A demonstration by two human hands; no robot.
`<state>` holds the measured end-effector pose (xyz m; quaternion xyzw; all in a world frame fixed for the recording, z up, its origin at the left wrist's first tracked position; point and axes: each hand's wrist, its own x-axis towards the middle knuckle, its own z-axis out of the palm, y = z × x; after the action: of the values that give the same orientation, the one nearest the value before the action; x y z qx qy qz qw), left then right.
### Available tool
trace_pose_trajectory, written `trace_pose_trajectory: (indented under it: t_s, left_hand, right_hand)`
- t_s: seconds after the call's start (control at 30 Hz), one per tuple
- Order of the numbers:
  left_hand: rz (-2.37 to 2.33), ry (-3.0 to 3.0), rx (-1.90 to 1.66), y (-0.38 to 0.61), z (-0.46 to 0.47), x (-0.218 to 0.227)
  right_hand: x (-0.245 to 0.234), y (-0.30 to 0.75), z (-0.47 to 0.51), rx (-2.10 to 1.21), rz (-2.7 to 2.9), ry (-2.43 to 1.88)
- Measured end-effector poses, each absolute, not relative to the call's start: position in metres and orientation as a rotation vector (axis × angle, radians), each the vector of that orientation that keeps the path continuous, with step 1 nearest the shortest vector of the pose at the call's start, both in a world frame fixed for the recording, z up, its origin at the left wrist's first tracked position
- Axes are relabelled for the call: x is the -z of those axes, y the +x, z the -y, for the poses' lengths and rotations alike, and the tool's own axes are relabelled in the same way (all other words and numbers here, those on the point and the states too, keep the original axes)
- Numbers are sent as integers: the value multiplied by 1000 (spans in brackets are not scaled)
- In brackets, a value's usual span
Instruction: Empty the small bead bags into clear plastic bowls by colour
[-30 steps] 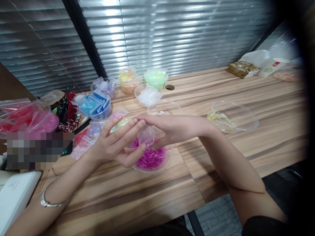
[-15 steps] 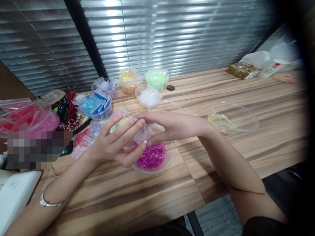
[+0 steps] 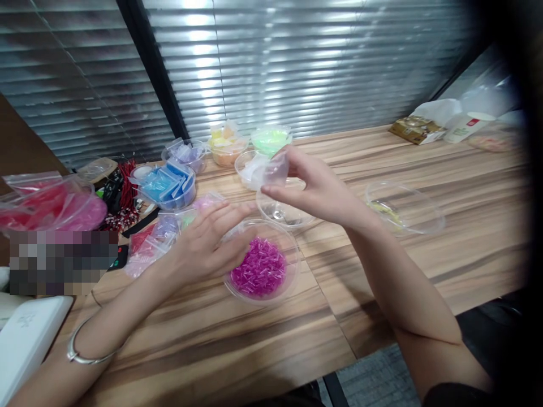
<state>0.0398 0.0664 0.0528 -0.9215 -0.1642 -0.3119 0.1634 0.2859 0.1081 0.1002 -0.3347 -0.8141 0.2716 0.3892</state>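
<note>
- No words, letters or numbers can be made out with certainty anywhere on the desk (image 3: 271,350).
- Pale cup (image 3: 458,134), far right: a small red block (image 3: 472,122) near its top, with lighter marks inside, too small to read.
- Gold-brown packet (image 3: 413,131), beside the cup: printed surface; whether the print includes lettering cannot be told.
- White case (image 3: 36,345), lower left: a faint grey emblem (image 3: 26,320) on its top, its shape too blurred to identify.
- Black device (image 3: 120,258), left: tiny red and green marks, not legible.
</note>
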Motion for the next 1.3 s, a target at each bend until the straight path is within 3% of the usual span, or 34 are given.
trace_pose_trajectory:
  t_s: [0.1, 0.27, 0.53, 1.3]
  left_hand:
    - [555, -2903, 819, 47, -58, -52]
    - [636, -3242, 352, 65, -52, -60]
    - [385, -3254, -64, 97, -69, -45]
    - [592, -3250, -11, 44, -47, -37]
  right_hand:
    - [-100, 288, -111, -686, 1894, -912]
    - [-109, 291, -106, -677, 1819, -910]
    - [-124, 299, -89, -658, 1826, -904]
    - [-123, 295, -87, -558, 1906, -943]
